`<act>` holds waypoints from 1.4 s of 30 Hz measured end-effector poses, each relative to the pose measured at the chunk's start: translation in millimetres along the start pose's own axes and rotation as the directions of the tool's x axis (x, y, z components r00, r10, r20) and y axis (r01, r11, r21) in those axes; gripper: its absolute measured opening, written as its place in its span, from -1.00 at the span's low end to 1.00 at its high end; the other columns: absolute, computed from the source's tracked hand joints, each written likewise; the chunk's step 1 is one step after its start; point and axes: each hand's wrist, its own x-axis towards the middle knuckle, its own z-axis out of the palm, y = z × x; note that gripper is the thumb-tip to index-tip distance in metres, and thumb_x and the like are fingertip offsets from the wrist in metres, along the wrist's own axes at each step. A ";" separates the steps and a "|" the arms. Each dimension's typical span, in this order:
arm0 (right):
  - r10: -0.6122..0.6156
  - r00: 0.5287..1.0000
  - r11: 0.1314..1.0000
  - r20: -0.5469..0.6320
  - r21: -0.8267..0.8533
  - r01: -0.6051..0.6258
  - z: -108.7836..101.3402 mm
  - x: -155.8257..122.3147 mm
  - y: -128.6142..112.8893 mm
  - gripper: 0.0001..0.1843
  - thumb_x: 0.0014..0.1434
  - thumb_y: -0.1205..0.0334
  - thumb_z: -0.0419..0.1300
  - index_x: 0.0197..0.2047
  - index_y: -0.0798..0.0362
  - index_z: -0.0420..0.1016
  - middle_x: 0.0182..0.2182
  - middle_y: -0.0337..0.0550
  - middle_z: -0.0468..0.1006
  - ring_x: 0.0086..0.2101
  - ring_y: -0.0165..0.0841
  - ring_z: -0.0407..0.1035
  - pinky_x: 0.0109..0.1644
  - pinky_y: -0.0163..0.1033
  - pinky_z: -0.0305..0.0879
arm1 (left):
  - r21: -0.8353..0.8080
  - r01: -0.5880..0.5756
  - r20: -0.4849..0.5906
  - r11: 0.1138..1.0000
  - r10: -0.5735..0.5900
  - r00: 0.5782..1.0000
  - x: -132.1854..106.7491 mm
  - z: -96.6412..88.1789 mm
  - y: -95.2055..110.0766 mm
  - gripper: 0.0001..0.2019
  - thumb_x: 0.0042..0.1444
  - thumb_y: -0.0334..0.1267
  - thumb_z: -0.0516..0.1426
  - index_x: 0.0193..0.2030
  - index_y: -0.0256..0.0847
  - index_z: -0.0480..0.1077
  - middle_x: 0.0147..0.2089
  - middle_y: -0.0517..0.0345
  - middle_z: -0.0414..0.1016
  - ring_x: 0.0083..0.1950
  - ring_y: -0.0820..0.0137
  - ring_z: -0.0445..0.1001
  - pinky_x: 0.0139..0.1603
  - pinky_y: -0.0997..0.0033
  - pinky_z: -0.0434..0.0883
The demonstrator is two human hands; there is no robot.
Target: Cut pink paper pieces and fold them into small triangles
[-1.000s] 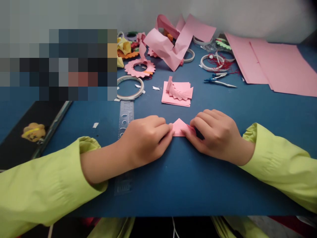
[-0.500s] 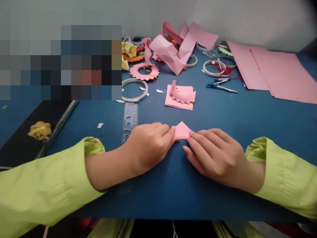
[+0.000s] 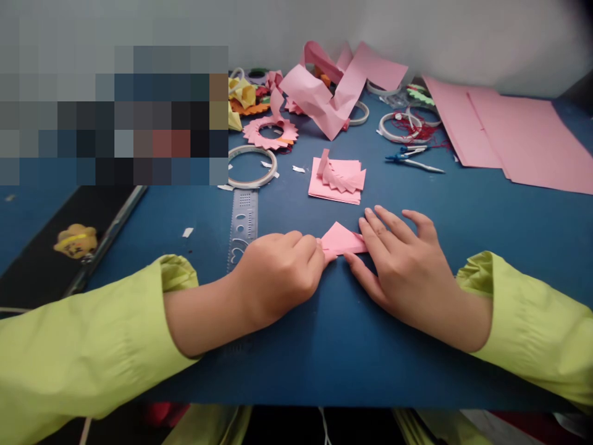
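A small folded piece of pink paper (image 3: 340,240) lies on the blue table between my hands, its peak pointing away from me. My left hand (image 3: 285,269) is closed, pinching the paper's left corner between thumb and fingers. Over its right corner rests my right hand (image 3: 405,266), open, with fingers spread and the thumb close to the lower edge. Just beyond them sits a stack of pink paper squares (image 3: 336,193), with a curved strip of interlocked folded pieces (image 3: 340,176) on top.
A clear plastic ruler (image 3: 244,213) lies left, partly under my left arm. Behind are a tape roll (image 3: 274,170), a pink folded ring (image 3: 250,133), a crumpled pink sheet (image 3: 315,102), a blue-and-white compass (image 3: 419,164) and large pink sheets (image 3: 546,136). A dark case (image 3: 41,272) stands left.
My right hand has gone from gathered fingers at the paper's right edge to spread fingers, a little farther forward. More of the paper's right corner shows. My left hand keeps its pinch.
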 end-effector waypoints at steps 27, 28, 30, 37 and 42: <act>-0.143 0.988 0.905 -0.060 0.395 0.155 4.4 -2.9 28.1 -0.74 0.30 0.31 0.05 0.03 0.03 0.44 0.04 -0.12 0.50 0.14 -0.21 0.30 0.23 0.09 0.05 | -0.028 -0.175 -0.022 0.984 0.175 0.984 3.3 2.5 -7.4 -0.85 0.16 -0.43 0.11 -0.43 -0.30 0.40 -0.58 0.22 0.30 -0.57 0.41 0.27 -0.58 0.39 0.20; -0.124 0.986 0.915 -0.113 0.372 0.158 5.1 -2.3 28.3 -0.78 0.28 0.31 0.10 -0.04 0.03 0.47 -0.03 -0.16 0.55 0.08 -0.22 0.36 0.19 0.05 0.10 | -0.035 -0.181 -0.016 0.983 0.181 0.983 3.1 2.7 -7.5 -0.86 0.16 -0.43 0.10 -0.41 -0.30 0.40 -0.57 0.21 0.31 -0.57 0.41 0.27 -0.58 0.39 0.20; -0.108 0.974 0.931 -0.200 0.322 0.170 5.7 -1.6 28.5 -0.87 0.23 0.31 0.17 -0.15 0.03 0.51 -0.13 -0.21 0.61 -0.03 -0.25 0.46 0.12 -0.02 0.18 | -0.043 -0.189 -0.005 0.981 0.189 0.982 2.7 3.3 -7.7 -0.87 0.18 -0.44 0.07 -0.37 -0.32 0.40 -0.54 0.20 0.33 -0.55 0.42 0.28 -0.57 0.40 0.20; -0.286 0.927 0.927 -0.244 0.174 0.332 3.4 -1.1 31.4 -0.85 0.23 0.38 0.15 -0.16 0.10 0.51 -0.16 -0.10 0.62 -0.09 -0.25 0.45 0.02 -0.02 0.22 | -0.026 -0.179 0.041 0.983 0.180 0.983 2.0 4.9 -8.3 -0.84 0.22 -0.45 -0.01 -0.33 -0.31 0.37 -0.53 0.20 0.30 -0.54 0.42 0.27 -0.57 0.39 0.16; -0.355 0.907 0.925 -0.225 0.053 0.375 0.6 -1.2 30.9 -0.80 0.26 0.43 0.07 -0.14 0.09 0.49 -0.21 -0.12 0.60 -0.17 -0.29 0.40 -0.05 -0.04 0.19 | -0.023 -0.192 0.035 0.981 0.192 0.981 2.5 2.8 -7.4 -0.83 0.22 -0.47 -0.01 -0.33 -0.30 0.37 -0.53 0.21 0.28 -0.54 0.42 0.26 -0.56 0.39 0.18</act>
